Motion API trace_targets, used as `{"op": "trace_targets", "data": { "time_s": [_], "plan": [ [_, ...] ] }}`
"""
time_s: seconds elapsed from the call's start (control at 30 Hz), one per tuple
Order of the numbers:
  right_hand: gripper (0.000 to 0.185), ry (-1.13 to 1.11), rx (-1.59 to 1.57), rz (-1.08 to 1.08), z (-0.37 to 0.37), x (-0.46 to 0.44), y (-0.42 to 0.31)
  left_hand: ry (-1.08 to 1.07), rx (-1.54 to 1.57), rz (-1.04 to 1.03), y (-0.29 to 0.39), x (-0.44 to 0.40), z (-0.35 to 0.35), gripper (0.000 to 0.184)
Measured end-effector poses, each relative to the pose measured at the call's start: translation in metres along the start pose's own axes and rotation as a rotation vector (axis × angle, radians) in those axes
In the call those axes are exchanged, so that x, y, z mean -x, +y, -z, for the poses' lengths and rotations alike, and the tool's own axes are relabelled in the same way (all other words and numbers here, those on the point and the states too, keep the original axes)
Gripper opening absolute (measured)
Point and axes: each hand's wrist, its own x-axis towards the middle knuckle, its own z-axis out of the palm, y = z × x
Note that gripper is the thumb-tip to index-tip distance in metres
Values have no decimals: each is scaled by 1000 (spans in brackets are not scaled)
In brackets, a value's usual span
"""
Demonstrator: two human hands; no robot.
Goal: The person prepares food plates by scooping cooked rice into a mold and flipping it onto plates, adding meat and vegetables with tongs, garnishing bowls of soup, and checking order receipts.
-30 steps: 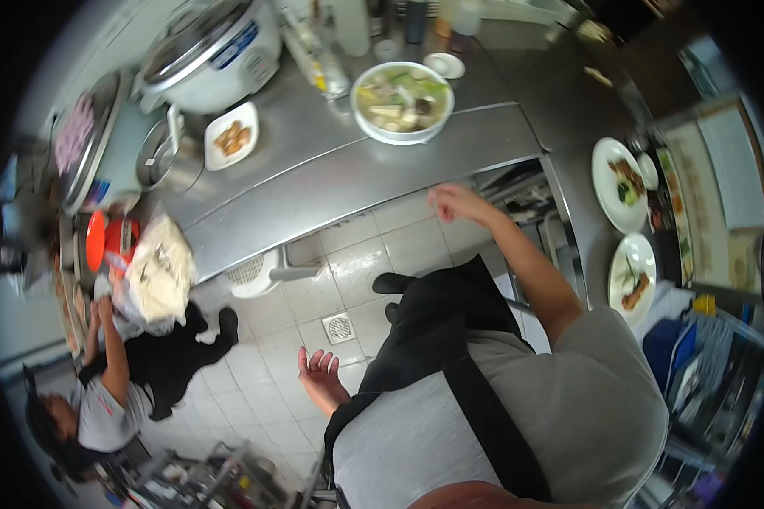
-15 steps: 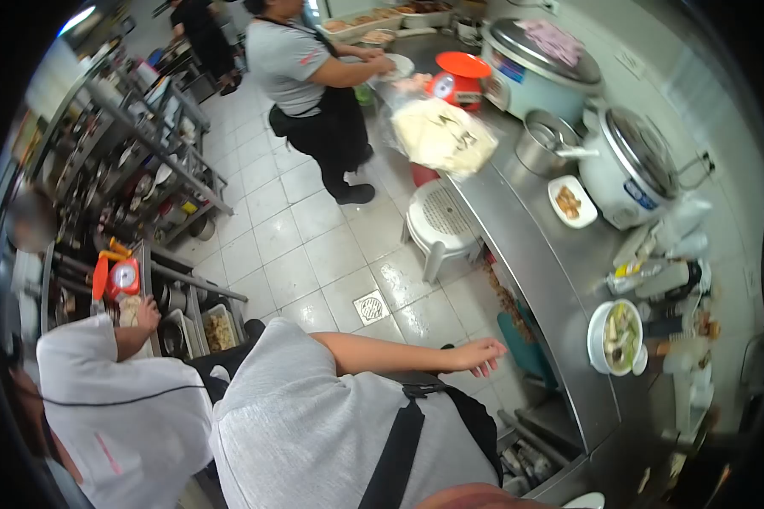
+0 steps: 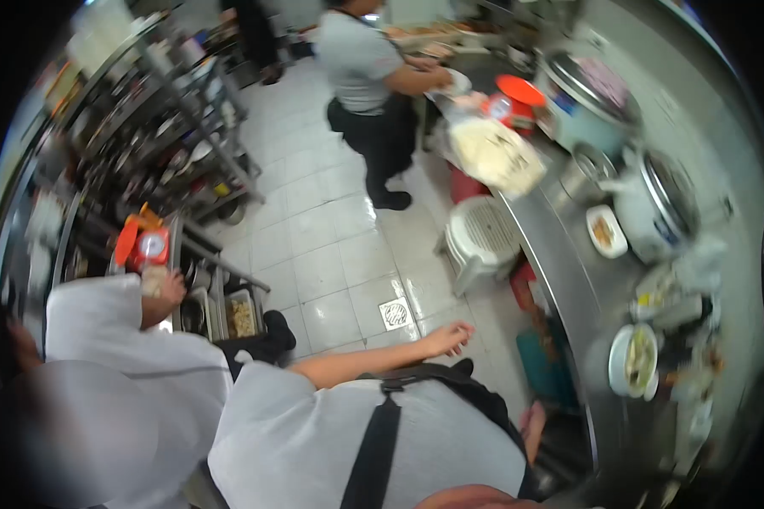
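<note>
My left hand (image 3: 451, 338) is held out over the tiled floor, fingers loosely curled and a little apart, with nothing in it. Low at the right of my body, my right hand (image 3: 532, 422) shows only in part beside the dark apron; blur hides its fingers. Nearest to it is the edge of the steel counter (image 3: 581, 314). On that counter stand a white bowl of soup with vegetables (image 3: 639, 360) and a small white dish of brown food (image 3: 606, 232).
A co-worker (image 3: 361, 68) stands at the counter's far end by a bag of pale food (image 3: 494, 153). Another person in white (image 3: 144, 348) is close on my left, by an orange scale (image 3: 151, 246). A white stool (image 3: 480, 237) and metal shelves (image 3: 170, 110) flank the aisle.
The view has swung from the counter toward the aisle. My right hand, earlier stretched out before the counter, is now low beside my body. My left arm reaches across in front of me.
</note>
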Motion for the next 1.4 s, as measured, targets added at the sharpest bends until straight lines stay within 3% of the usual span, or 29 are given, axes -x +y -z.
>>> {"op": "trace_targets", "data": {
  "time_s": [0.03,0.07,0.1,0.13,0.17,0.2,0.23,0.27,0.33,0.4,0.47,0.57,0.6,0.63,0.67,0.73,0.93,1.0,1.1,1.13,1.2,1.27,1.33,1.4],
  "plan": [
    [16,79,11,123,-33,-4,-13,-17,66,76,-11,9,5,45],
    [22,-156,374,160,-11,-55,3,-45,109,20,-19,15,14,47],
    [18,78,412,117,-51,-35,-4,-29,71,98,-6,21,16,53],
    [18,46,419,71,-86,6,-28,-36,64,107,-11,26,21,55],
    [20,49,440,11,-95,6,-13,9,65,160,-8,26,17,56],
    [22,-50,645,87,-95,-16,29,0,70,138,-22,20,19,56],
    [23,49,297,-35,-127,41,-1,-20,70,234,-24,7,16,55],
    [24,10,205,-71,-126,26,39,-93,22,278,-28,-2,12,55],
    [28,0,537,-203,-137,81,20,-194,-31,334,-33,-27,-5,55],
    [29,17,610,25,-115,105,60,-364,-205,351,-29,-41,-33,57],
    [24,311,134,0,-94,142,103,-511,-315,310,-24,-57,-52,57],
    [19,630,-85,-47,-46,216,174,-572,-403,239,-20,-97,-86,58],
    [20,748,-182,-168,-26,230,219,-585,-407,201,-15,-107,-101,57],
    [24,882,-147,-348,-28,270,213,-606,-412,167,-11,-117,-118,56],
    [29,970,-184,-350,-22,290,258,-604,-435,145,-2,-117,-142,54],
    [24,1083,-372,-527,-39,338,270,-635,-492,111,7,-116,-176,52],
    [36,948,-747,-664,-126,358,379,-859,-680,161,-30,-113,-220,53],
    [39,742,-741,-746,-147,351,357,-876,-790,244,-58,-109,-223,55],
    [32,611,-647,-688,-143,313,339,-1004,-868,359,-88,-91,-228,56],
    [27,622,-399,-641,-129,305,321,-1134,-850,355,-100,-89,-232,56],
    [30,920,-383,-397,-106,304,291,-1304,-931,369,-146,-115,-238,56],
    [32,1140,-590,-155,-90,325,240,-1463,-1025,342,-215,-165,-256,57],
    [31,1260,-751,48,-87,352,208,-1658,-1239,254,-214,-124,-304,56],
    [32,1397,-895,102,-97,362,212,-1726,-1269,371,-228,-95,-344,55]
  ]
}}
